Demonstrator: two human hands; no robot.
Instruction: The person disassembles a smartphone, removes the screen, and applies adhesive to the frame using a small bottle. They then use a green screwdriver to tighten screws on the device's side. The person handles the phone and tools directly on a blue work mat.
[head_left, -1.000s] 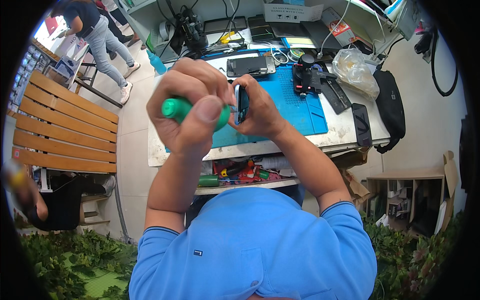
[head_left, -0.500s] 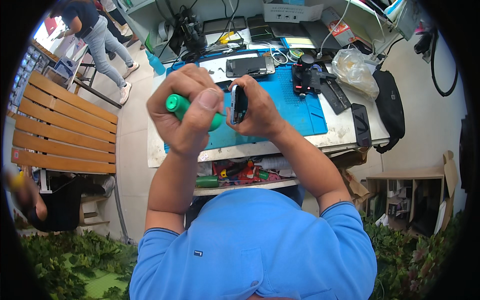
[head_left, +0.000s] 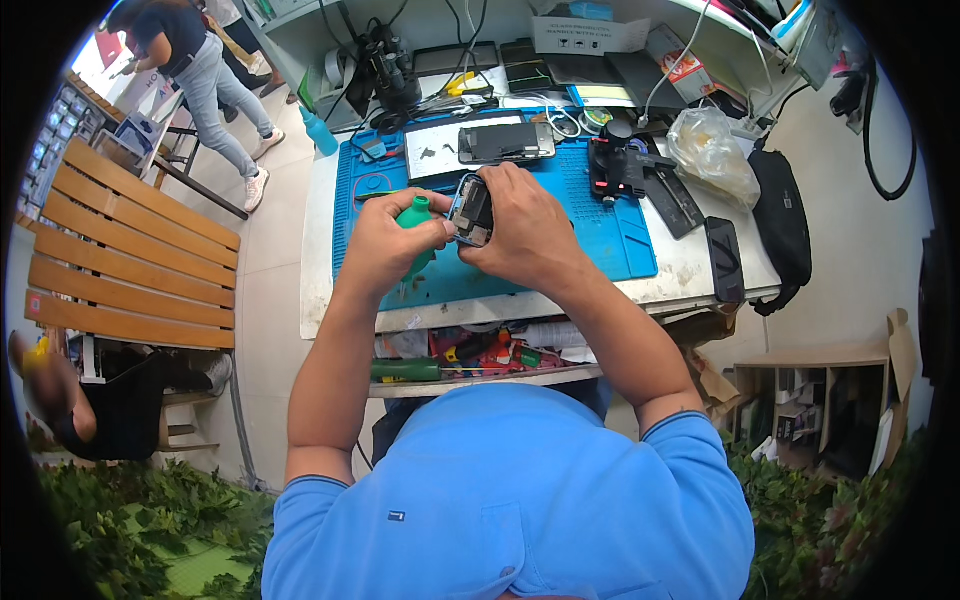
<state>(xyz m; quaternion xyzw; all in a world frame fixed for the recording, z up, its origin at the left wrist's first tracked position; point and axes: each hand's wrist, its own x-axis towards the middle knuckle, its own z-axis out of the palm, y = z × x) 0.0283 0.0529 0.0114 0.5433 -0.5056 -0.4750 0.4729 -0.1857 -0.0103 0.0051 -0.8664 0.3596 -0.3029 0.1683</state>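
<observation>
My right hand [head_left: 525, 220] grips an opened phone [head_left: 473, 218] by its far and near edges. The phone is tilted, its blue-rimmed frame and dark inner parts showing. Close by on its left, my left hand [head_left: 385, 240] is closed around a green bottle-shaped tool [head_left: 417, 225], which has a rounded top; its exact kind is unclear. The left thumb and fingertips meet the phone's left edge. Both hands are over the near part of a blue work mat [head_left: 620, 245]. Beyond them, a detached phone screen [head_left: 505, 143] lies on a white pad [head_left: 430, 150].
Right of the mat's middle stands a black clamp-like device [head_left: 615, 170]. A clear plastic bag [head_left: 710, 150], a dark phone [head_left: 724, 260] and a black pouch [head_left: 780, 215] lie at the right. Below the tabletop, a drawer [head_left: 480, 378] holds several tools. A blue bottle [head_left: 318, 130] stands far left.
Both hands have lowered toward me. The phone has turned so its inside shows more. My left hand has rotated, leaving the green tool more upright, and its fingers now meet the phone.
</observation>
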